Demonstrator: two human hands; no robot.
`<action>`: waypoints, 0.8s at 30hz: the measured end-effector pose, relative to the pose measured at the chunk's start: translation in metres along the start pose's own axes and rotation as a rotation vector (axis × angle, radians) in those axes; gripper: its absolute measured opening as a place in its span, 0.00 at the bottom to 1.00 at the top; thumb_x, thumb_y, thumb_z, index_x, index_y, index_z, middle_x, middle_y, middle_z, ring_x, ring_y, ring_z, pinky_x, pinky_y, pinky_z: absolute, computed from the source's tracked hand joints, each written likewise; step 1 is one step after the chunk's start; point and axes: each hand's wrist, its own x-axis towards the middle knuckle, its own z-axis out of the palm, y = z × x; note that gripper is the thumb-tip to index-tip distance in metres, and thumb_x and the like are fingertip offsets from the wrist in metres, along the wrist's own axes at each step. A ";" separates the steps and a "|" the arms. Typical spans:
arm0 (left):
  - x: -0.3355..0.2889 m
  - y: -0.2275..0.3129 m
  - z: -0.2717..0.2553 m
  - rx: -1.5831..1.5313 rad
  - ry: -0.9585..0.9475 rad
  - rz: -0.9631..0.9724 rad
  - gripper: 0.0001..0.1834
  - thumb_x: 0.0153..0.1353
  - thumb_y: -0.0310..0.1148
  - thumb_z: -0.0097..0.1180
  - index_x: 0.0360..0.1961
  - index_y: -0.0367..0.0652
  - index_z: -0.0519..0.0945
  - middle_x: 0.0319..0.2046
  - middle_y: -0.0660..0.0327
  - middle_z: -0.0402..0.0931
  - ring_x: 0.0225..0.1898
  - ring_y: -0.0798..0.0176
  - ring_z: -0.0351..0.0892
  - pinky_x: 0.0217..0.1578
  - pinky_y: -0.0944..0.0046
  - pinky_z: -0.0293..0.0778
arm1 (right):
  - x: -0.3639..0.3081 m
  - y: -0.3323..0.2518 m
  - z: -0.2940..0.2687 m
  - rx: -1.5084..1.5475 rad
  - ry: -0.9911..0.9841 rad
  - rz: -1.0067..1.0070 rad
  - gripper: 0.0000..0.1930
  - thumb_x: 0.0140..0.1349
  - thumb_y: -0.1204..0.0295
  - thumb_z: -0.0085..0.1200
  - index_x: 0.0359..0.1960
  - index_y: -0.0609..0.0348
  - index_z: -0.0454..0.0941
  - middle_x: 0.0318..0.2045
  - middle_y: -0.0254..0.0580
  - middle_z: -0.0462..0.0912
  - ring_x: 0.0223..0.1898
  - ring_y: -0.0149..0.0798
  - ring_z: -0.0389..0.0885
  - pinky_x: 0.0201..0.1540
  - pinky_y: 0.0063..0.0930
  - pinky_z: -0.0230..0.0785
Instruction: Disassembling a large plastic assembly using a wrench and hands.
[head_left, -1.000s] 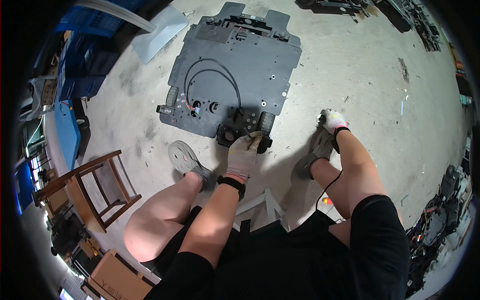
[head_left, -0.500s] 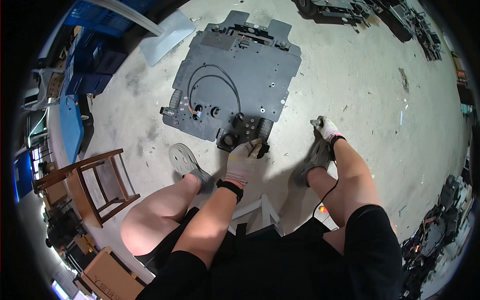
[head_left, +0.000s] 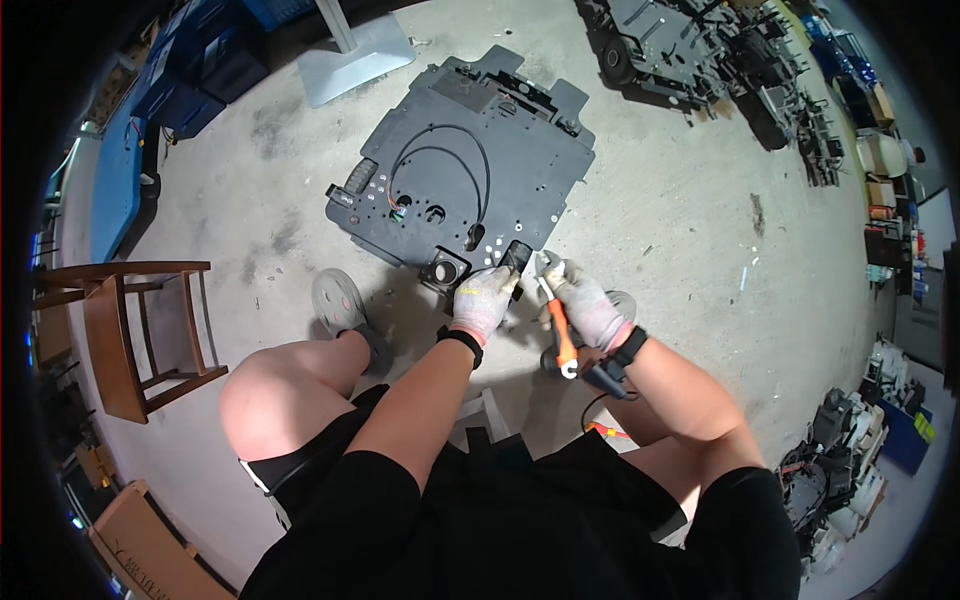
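Scuffed bare floor (head_left: 680, 230), wooden chair (head_left: 112, 345) at 9 o'clock. Cut-off cardboard box (head_left: 150, 530) at 7-ish has dark lettering. Grey chassis plate (head_left: 530, 170) lies at 12; right hand (head_left: 590, 310) is gripping an orange-handled tool (head_left: 560, 330) by its near corner. Left hand's (head_left: 483, 303) there too, fingers hidden, can't tell its grip.
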 end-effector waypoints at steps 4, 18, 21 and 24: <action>-0.003 -0.001 0.009 -0.102 -0.004 -0.069 0.12 0.65 0.36 0.47 0.39 0.45 0.81 0.33 0.53 0.81 0.39 0.47 0.80 0.41 0.52 0.75 | 0.003 0.017 0.026 0.031 -0.057 -0.033 0.12 0.75 0.63 0.46 0.48 0.60 0.69 0.26 0.37 0.79 0.23 0.33 0.80 0.26 0.27 0.76; -0.018 -0.050 0.048 -0.453 0.114 -0.078 0.10 0.67 0.34 0.46 0.33 0.43 0.78 0.24 0.55 0.77 0.24 0.50 0.79 0.26 0.52 0.75 | 0.023 0.048 0.061 0.027 0.010 -0.096 0.12 0.75 0.66 0.43 0.49 0.61 0.70 0.27 0.41 0.79 0.23 0.37 0.79 0.26 0.32 0.74; -0.013 -0.017 0.028 -0.888 -0.274 -0.455 0.10 0.65 0.34 0.48 0.37 0.42 0.80 0.30 0.51 0.81 0.33 0.46 0.82 0.35 0.49 0.78 | 0.018 0.050 0.046 0.174 0.003 -0.028 0.12 0.75 0.65 0.43 0.49 0.61 0.71 0.28 0.41 0.80 0.22 0.36 0.78 0.25 0.30 0.73; -0.016 -0.027 0.025 -0.503 -0.030 -0.211 0.11 0.67 0.36 0.45 0.33 0.43 0.77 0.24 0.53 0.77 0.25 0.49 0.80 0.27 0.51 0.76 | 0.019 0.046 0.062 0.111 0.045 -0.034 0.11 0.75 0.67 0.42 0.49 0.61 0.71 0.28 0.41 0.80 0.23 0.35 0.79 0.25 0.29 0.73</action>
